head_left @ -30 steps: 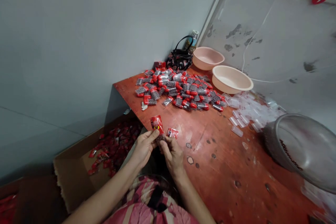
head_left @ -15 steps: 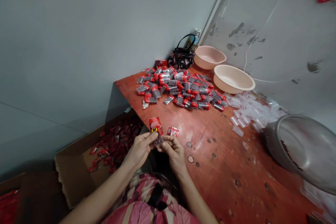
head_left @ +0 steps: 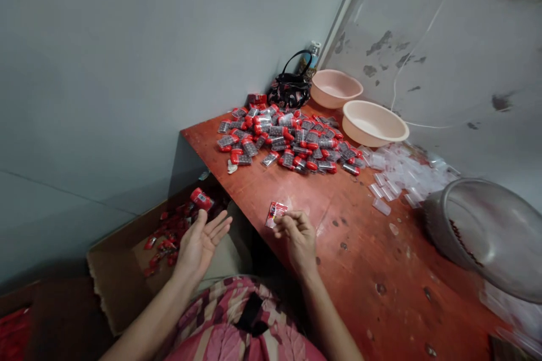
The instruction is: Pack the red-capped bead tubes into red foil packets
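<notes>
My left hand is open over the box, palm up with its fingers stretched out. Just beyond its fingertips, a red packet is in the air above the cardboard box, apart from the hand. My right hand is at the red table, its thumb and fingers closed at the near edge of a small stack of red printed cards. Whether it grips one card or several is hidden. Many similar red packets lie inside the box.
Red-capped clear packs of dark beads form a pile at the back. Clear plastic sleeves lie to its right, near a large grey basin. Two pale basins and a black handbag stand by the walls.
The red packet has left both hands and is now over the box. My left hand has moved left and opened; my right hand has moved right to the cards.
</notes>
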`<state>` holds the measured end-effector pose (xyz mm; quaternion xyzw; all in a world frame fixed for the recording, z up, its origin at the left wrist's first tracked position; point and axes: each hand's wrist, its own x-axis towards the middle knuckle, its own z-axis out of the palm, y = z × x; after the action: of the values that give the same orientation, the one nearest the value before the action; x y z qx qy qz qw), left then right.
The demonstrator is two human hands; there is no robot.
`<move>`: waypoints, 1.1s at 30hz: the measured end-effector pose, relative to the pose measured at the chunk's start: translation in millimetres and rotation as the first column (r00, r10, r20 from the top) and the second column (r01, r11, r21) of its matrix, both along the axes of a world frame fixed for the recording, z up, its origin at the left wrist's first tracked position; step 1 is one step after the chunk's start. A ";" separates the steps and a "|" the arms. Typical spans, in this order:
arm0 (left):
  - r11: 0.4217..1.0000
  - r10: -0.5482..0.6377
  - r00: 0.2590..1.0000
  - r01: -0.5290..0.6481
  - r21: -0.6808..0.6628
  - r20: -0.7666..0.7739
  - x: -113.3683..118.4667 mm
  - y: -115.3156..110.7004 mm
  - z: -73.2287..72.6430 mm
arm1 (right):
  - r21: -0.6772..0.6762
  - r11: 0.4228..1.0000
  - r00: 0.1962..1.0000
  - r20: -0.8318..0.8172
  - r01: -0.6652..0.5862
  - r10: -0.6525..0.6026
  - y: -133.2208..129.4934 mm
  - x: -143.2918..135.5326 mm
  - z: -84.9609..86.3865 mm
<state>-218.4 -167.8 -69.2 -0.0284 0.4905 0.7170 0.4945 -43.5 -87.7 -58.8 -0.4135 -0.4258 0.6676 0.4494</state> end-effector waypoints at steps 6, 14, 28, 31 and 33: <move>0.936 -0.266 0.629 0.348 -0.041 -0.731 35.4 23.8 -1.5 | 0.050 0.998 0.988 0.149 0.044 -0.051 8.7 36.3 -2.8; 0.860 -0.263 -0.138 0.416 -0.297 -0.955 55.2 66.6 -31.1 | 0.110 0.994 0.958 0.282 0.010 -0.041 2.3 38.5 -6.7; 0.901 -0.282 0.473 0.429 -0.061 -0.835 44.4 51.1 -3.8 | 0.019 0.995 0.992 0.083 -0.100 0.098 39.8 -1.3 -4.3; 0.856 -0.436 0.641 0.512 -0.071 -0.631 31.8 49.0 -0.9 | -0.013 0.955 0.948 0.121 -0.295 0.295 48.6 -12.4 2.9; 0.856 -0.463 0.734 0.516 -0.037 -0.497 25.3 48.5 -4.1 | 0.008 0.913 0.889 0.231 -0.408 0.395 57.5 -23.0 6.7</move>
<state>-193.1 -119.4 -73.3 0.3095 0.5513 0.5689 0.5260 -66.6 -30.1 -52.1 -0.3767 -0.5687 0.6828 0.2619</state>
